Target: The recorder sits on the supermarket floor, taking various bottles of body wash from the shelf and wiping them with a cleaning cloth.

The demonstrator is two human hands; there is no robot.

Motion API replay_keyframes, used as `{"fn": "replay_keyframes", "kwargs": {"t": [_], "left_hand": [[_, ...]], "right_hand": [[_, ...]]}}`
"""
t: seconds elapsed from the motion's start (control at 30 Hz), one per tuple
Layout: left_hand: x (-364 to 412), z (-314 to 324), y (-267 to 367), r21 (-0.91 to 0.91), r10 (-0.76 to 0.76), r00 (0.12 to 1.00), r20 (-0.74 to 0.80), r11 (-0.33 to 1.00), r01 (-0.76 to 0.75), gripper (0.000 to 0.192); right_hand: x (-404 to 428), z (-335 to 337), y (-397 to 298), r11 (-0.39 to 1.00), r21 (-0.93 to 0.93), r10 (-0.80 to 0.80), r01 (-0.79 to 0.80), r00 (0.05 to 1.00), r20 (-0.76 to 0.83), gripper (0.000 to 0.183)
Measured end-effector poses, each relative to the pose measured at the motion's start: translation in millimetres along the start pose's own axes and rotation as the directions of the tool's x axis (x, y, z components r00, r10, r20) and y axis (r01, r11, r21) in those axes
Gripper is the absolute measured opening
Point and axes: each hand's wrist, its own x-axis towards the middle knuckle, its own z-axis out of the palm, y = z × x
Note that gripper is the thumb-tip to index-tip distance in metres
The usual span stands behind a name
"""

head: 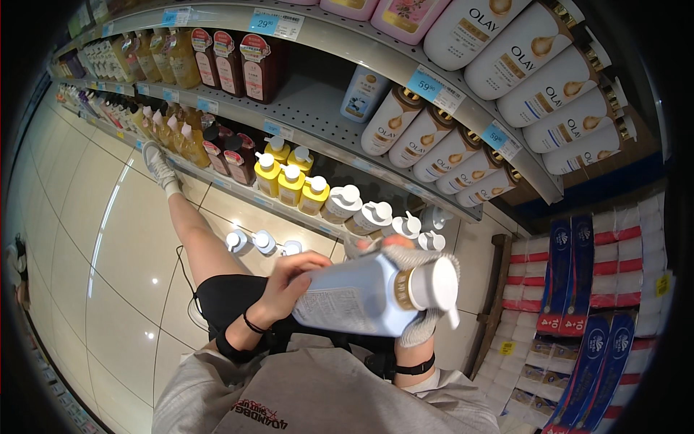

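A large light-blue pump bottle (347,295) with a white pump head lies tilted across my lap, raised in both hands. Bare fingers of my left hand (290,282) grip its base end. On the far side, my right hand (423,325) wears a grey knitted cloth or glove and is closed around the bottle near its neck; the bottle hides part of that hand. Several smaller-looking blue bottles with white pumps (264,242) stand on the floor tiles beyond my left hand. A single blue bottle (364,93) stands on the middle shelf beside white Olay bottles (391,120).
Metal shelving (320,127) runs across in front, its lowest level holding yellow pump bottles (290,184) and white pump bottles (374,217). Dark red bottles (256,70) stand farther left. Wrapped tissue packs (574,271) are stacked at the right on a wooden pallet (492,304). A cable (187,282) lies beside my leg.
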Motion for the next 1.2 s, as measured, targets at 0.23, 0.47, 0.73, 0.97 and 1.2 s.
{"fn": "replay_keyframes", "kwargs": {"t": [0.23,0.47,0.73,0.97,1.2], "left_hand": [[-13,15,-36,-0.310,-0.658,0.711,0.248,0.642,0.702,0.037],[-14,15,-39,-0.501,-0.418,0.567,0.710,0.266,0.824,0.044],[-15,9,-5,0.025,-0.220,0.963,0.158,0.975,0.219,0.059],[-20,13,-3,-0.236,-0.251,0.955,0.161,0.929,0.284,0.046],[-4,14,7,0.246,-0.185,0.965,-0.187,0.942,0.228,0.039]], "right_hand": [[5,-1,12,0.997,-0.046,0.077,-0.068,0.970,0.229,0.054],[26,-52,11,0.989,-0.146,0.020,0.026,0.953,0.301,0.060],[24,-50,3,0.965,-0.192,-0.214,0.181,0.962,-0.167,0.053],[18,-39,32,0.988,-0.042,-0.154,0.148,0.949,-0.274,0.064],[-2,-31,69,0.994,-0.068,0.081,-0.087,0.993,-0.083,0.058]]}}
